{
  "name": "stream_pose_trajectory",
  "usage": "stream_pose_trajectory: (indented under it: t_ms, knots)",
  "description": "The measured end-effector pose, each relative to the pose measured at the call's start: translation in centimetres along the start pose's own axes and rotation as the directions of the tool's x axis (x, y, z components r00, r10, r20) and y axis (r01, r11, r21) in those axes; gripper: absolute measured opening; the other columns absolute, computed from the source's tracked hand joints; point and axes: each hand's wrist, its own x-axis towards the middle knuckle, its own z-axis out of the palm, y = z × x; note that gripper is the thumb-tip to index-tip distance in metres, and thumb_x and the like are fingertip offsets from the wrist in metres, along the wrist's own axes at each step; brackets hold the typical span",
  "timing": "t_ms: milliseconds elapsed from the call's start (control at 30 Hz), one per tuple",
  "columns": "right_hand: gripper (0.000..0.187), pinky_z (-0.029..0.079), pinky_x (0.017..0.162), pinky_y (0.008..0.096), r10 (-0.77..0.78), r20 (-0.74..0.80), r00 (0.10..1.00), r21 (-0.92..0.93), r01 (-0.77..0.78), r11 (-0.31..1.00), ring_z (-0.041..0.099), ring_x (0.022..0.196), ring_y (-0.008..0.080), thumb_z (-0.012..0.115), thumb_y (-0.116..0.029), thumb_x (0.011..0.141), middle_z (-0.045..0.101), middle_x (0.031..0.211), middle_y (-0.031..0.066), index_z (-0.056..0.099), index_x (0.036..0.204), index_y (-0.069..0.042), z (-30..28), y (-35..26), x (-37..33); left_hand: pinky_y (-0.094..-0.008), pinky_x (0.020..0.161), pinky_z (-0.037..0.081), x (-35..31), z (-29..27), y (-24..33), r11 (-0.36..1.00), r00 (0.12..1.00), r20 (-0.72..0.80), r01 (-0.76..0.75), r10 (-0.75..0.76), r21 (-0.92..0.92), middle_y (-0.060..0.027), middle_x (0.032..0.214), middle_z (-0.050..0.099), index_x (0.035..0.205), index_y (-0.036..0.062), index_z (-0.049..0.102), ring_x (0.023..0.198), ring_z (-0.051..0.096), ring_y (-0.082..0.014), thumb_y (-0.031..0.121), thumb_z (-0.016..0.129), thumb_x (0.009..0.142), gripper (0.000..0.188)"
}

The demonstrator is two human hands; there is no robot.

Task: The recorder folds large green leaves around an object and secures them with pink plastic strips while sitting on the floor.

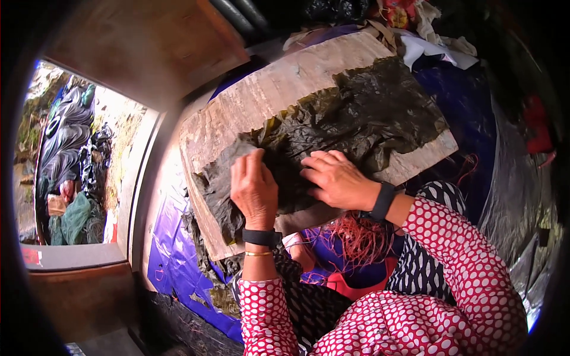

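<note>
A wide, wrinkled sheet of dark green-brown seaweed [380,107] is spread over a pale wooden board [237,121] that lies at a slant before me. Its edges are uneven, and thinner spots look yellowish. My left hand [254,187] is on the left part of the sheet, fingers bent and close together around a fold. To the right, near the board's front edge, my right hand [341,181] rests on the seaweed with its fingers somewhat apart. The undersides of my fingertips are hidden. Each wrist bears a black band.
Reddish string [356,240] lies tangled below the board, over a red object [338,285]. Blue plastic sheeting [172,237] surrounds the board. On the left, a doorway frame [139,178] opens onto bundled nets [74,213]. White cloth [436,50] lies behind the board.
</note>
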Motion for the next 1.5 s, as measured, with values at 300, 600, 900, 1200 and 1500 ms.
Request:
stream_pose_trajectory:
  t_ms: [300, 600, 900, 1200, 1500]
  knots:
    - [0.018, 0.041, 0.082, 0.0368, -0.065, -0.229, 0.971, 0.065, 0.082, 0.995, 0.054, 0.1, 0.0239, 0.063, -0.019, 0.077, 0.057, 0.103, 0.0076, 0.058, 0.091, -0.008, -0.2, 1.1, -0.1, -0.0358, 0.071, 0.048, -0.5, 0.1, 0.2, 0.968, 0.959, 0.281, 0.093, -0.024, -0.233, -0.0153, 0.093, 0.062, 0.105, 0.0022, 0.061, 0.08, 0.061, -0.0309, 0.008, 0.062, 0.083, 0.023]
    - [0.021, 0.048, 0.074, 0.0367, 0.196, -0.351, 0.916, -0.07, -0.234, 0.97, 0.059, 0.083, 0.0295, 0.062, -0.012, 0.077, 0.061, 0.089, 0.0104, 0.062, 0.098, -0.006, -10.0, 9.2, -3.3, -0.0448, 0.101, 0.032, -1.6, 1.8, -2.1, 0.999, 0.84, 0.543, 0.007, 0.014, -0.036, -0.0168, 0.133, 0.044, 0.128, 0.0083, 0.046, 0.126, 0.039, -0.0326, 0.021, 0.063, 0.08, 0.053]
    - [0.009, 0.045, 0.076, 0.0377, 0.282, -0.041, 0.958, 0.072, -0.279, 0.958, 0.058, 0.083, 0.0265, 0.058, -0.007, 0.071, 0.061, 0.083, 0.007, 0.064, 0.077, -0.006, -10.5, 11.5, -7.0, -0.04, 0.091, 0.038, 0.0, 1.8, 2.9, 0.984, 0.951, 0.283, -0.082, 0.125, -0.16, -0.0136, 0.113, 0.058, 0.104, 0.0038, 0.061, 0.106, 0.053, -0.0309, 0.011, 0.069, 0.074, 0.032]
    - [0.011, 0.043, 0.083, 0.0376, 0.272, 0.039, 0.961, -0.011, -0.272, 0.962, 0.056, 0.093, 0.0256, 0.062, -0.011, 0.072, 0.06, 0.094, 0.0052, 0.064, 0.082, -0.006, -11.6, 10.7, -7.9, -0.0403, 0.087, 0.039, -1.6, 3.8, 7.8, 0.92, 0.809, 0.473, -0.202, 0.35, -0.335, -0.0084, 0.106, 0.058, 0.092, 0.007, 0.063, 0.103, 0.052, -0.0287, 0.013, 0.073, 0.065, 0.029]
    - [0.01, 0.043, 0.08, 0.0379, 0.305, -0.03, 0.952, -0.143, -0.306, 0.941, 0.055, 0.091, 0.0242, 0.064, -0.015, 0.074, 0.057, 0.091, 0.0043, 0.064, 0.08, -0.007, -10.3, 10.9, -7.2, -0.04, 0.086, 0.039, -1.4, 4.2, 6.9, 0.953, 0.826, 0.488, -0.184, 0.283, -0.241, -0.0097, 0.108, 0.057, 0.086, 0.0048, 0.061, 0.101, 0.053, -0.0294, 0.009, 0.065, 0.072, 0.015]
